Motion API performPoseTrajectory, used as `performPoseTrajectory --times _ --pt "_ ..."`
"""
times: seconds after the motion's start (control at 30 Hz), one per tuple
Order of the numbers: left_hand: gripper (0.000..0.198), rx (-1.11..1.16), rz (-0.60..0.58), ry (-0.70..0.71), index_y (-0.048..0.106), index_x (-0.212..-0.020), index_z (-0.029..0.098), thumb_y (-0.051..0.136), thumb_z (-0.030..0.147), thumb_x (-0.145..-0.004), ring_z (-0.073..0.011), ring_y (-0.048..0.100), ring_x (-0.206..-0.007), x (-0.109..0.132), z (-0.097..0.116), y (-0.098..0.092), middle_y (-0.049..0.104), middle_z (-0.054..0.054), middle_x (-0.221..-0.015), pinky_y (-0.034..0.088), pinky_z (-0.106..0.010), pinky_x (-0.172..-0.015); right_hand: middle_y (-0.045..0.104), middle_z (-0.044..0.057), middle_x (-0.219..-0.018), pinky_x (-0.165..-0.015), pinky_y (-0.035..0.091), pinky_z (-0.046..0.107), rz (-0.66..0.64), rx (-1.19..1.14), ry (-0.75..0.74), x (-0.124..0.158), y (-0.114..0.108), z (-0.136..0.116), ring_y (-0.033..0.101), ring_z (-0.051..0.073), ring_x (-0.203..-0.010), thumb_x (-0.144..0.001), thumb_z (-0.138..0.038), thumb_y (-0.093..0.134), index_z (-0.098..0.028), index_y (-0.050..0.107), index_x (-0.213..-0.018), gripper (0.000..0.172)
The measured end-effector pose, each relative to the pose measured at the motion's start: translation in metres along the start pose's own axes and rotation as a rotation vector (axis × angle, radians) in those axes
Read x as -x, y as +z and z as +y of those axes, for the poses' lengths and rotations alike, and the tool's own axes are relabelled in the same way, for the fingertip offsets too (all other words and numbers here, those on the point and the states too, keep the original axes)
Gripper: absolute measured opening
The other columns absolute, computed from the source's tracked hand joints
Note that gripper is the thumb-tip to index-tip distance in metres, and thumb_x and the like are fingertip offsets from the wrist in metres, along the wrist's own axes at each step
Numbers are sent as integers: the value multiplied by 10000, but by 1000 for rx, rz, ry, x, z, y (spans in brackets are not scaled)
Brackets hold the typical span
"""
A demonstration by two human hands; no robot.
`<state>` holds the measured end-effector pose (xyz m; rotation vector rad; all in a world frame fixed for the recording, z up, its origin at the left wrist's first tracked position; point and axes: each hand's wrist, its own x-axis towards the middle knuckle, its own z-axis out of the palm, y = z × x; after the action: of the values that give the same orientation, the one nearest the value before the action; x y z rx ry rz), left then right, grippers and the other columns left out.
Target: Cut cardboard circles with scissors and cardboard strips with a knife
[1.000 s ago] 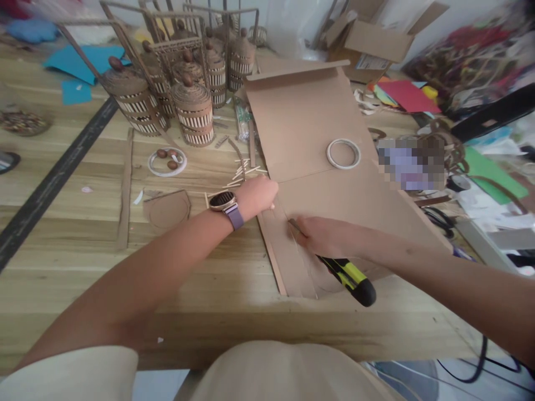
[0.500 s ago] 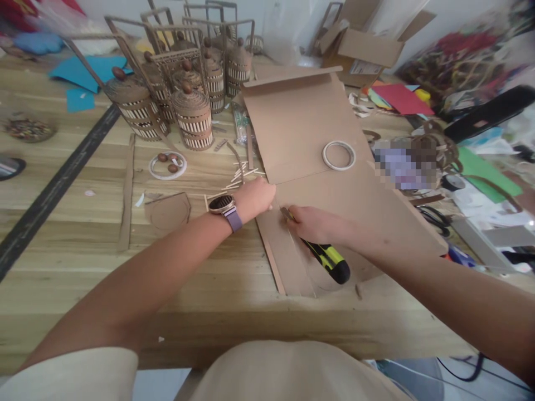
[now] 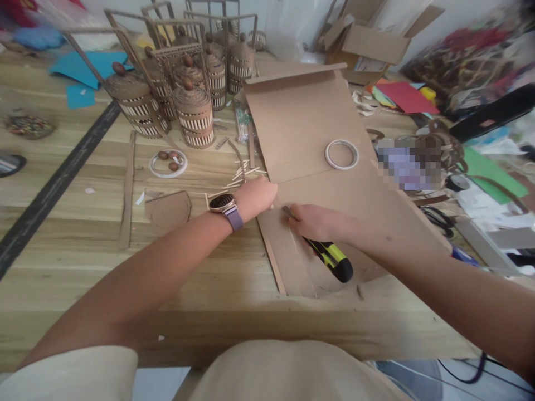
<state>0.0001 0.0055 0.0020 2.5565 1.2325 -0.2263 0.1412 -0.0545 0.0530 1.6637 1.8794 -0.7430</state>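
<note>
My right hand [image 3: 313,221] is closed around a black and yellow utility knife [image 3: 332,259]. The knife's metal blade end [image 3: 288,211] points up and left, at the surface of a large brown cardboard sheet [image 3: 301,122]. Just left of the blade, my left hand [image 3: 259,195] rests curled at the sheet's left edge. Its fingers are folded under, so whatever they may pinch is hidden. Pencil lines run over the cardboard, and part of a drawn curve shows beneath the knife handle. A roll of tape [image 3: 341,154] lies on the sheet.
Several lidded stick-and-cardboard lanterns [image 3: 193,117] with tall handles stand at the back left. Thin sticks [image 3: 242,172] lie beside the sheet. A white ring [image 3: 168,163] encloses brown beads. Scissors [image 3: 438,218] and coloured paper crowd the right side. An open cardboard box [image 3: 371,44] stands behind.
The view has shifted slightly. Both hands keep almost the same place on the cardboard, with the knife still in my right hand and its tip barely moved.
</note>
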Motion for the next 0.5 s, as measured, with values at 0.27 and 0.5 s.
performPoseTrajectory --times 0.27,0.5 --pt "431 0 -8 -28 665 -1293 148 716 269 -882 -329 708 -985 -1 2 -2 720 -183 -1131 515 -361 -761 756 155 -825 -619 474 298 -46 56 -65 -3 -3 1 734 260 -747 -996 -183 416 -96 677 -1057 281" --pt "402 -16 -7 -13 671 -1270 149 711 295 -898 -324 695 -1037 1 3 -4 734 -178 -1103 514 -359 -802 742 213 -1055 -681 473 314 -29 84 -53 2 7 3 718 293 -917 -994 -183 424 -78 649 -1125 280"
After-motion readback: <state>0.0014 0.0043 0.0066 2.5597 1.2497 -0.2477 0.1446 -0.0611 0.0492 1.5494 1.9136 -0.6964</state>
